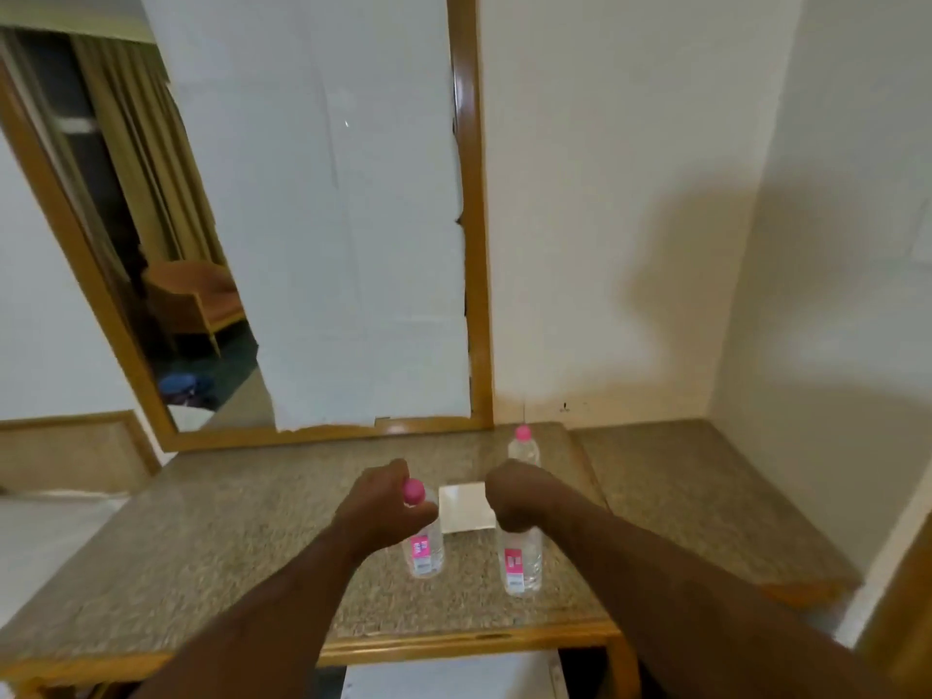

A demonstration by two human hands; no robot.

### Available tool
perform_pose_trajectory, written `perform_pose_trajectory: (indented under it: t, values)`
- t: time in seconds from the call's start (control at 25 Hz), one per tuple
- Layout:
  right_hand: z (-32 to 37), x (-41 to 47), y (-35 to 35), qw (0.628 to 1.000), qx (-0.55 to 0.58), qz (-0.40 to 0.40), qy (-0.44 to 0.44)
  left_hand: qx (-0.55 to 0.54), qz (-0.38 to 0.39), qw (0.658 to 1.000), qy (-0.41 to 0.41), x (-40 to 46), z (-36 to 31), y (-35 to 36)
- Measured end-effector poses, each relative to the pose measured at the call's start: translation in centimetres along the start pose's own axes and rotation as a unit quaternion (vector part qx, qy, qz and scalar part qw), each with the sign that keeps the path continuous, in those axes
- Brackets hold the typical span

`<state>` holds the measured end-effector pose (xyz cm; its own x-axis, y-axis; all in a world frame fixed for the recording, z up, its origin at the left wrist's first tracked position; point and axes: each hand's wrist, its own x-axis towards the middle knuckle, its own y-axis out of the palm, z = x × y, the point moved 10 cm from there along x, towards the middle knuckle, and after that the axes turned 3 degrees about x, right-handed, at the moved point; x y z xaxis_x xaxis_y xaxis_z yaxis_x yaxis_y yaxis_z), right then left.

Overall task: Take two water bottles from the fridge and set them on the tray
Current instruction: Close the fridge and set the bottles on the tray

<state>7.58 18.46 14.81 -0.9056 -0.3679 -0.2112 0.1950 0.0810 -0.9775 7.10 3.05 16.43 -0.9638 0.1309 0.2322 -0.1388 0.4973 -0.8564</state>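
Speckled counter [252, 572]: each hand, left [383, 507] and right [519, 499], fingers curled around a bottle neck; the bottles [422, 549] look light, rigid, probably slippery.

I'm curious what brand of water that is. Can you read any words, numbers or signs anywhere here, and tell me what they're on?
Nothing here can be read.
Left bottle, in the left hand: pink and white label, print too blurred.
Right bottle, in the right hand: pink and white label, too blurred.
Back bottle: no label shows.
White tray: no print seen.
Wall, mirror, counter: no signs.
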Motion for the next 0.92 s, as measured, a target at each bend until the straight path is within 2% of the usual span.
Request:
perform_pose_trajectory:
  t: [0.2, 0.32, 0.64, 0.8, 0.92]
  values:
    - [-2.4, 5.5, -8.4, 0.998, -0.052, -0.047, -0.004, 0.003, -0.03, 0.999, 0.039, 7.2, -1.7, -1.3]
    - [-3.6, 9.4, -9.5, 0.996, -0.073, -0.041, -0.02, -0.002, -0.025, 0.999, 0.047, 11.2, -1.2, 0.0]
    - [-7.9, 18.3, -4.1, 0.998, 0.028, 0.01, 0.048, -0.032, 0.06, 0.994, 0.088, 19.7, 1.4, 7.5]
    - [-8.3, 20.9, -0.8, 0.998, 0.033, 0.045, 0.042, -0.04, 0.119, 0.99, 0.059, 20.8, 3.3, 12.5]
    - [-8.6, 22.0, 1.1, 0.995, 0.054, 0.07, 0.047, -0.059, 0.127, 0.99, 0.022, 21.1, 4.7, 14.6]
